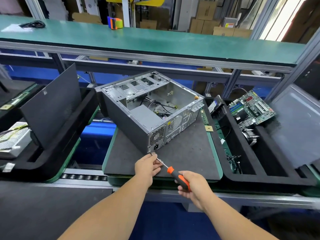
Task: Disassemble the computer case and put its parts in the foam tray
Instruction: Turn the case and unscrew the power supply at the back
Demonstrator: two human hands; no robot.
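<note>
An open grey computer case [131, 118] lies on its side on a dark foam mat [187, 153], its rear panel facing me, with the power supply [147, 116] and loose cables inside. My right hand [194, 186] grips the orange-and-black handle of a screwdriver [174, 174]. Its tip meets the lower rear corner of the case, by the power socket. My left hand [147, 167] pinches the metal shaft near the tip. At right a black foam tray [242, 174] holds a green motherboard [251, 108], a hard drive [214, 104] and a heatsink [251, 135].
At left, another black foam tray [52, 153] holds an upright dark side panel [52, 104] and a silver power supply [13, 139]. A green shelf [155, 42] runs overhead behind the case. Roller rails [83, 176] run along the conveyor's near edge.
</note>
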